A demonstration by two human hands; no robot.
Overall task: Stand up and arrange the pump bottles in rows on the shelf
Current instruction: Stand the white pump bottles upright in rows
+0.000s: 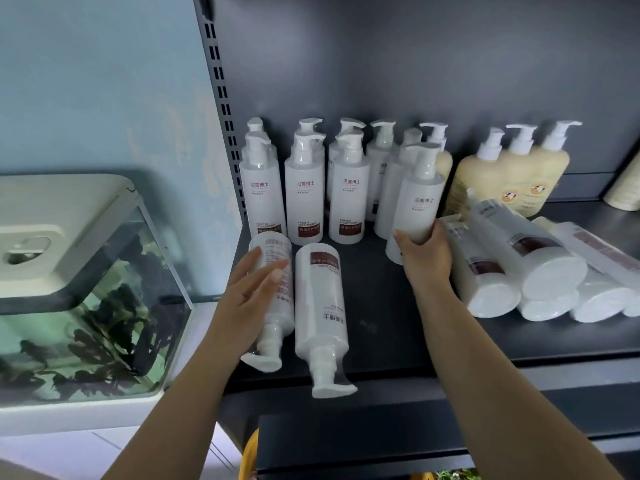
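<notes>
Several white pump bottles point(304, 195) stand upright in rows at the back left of the dark shelf point(381, 327). My right hand point(424, 252) grips the lower body of an upright, slightly tilted white bottle point(417, 206) beside those rows. My left hand point(252, 289) lies with spread fingers on a white bottle lying flat point(277, 251), pump toward me. A second white bottle point(320, 313) lies next to it, its pump over the shelf's front edge. Several more white bottles point(512, 265) lie stacked at the right.
Three cream-yellow pump bottles point(512, 174) stand at the back right. A glass fish tank point(86, 289) with a white lid sits left of the shelf upright point(221, 109). A lower shelf edge point(381, 441) juts out below.
</notes>
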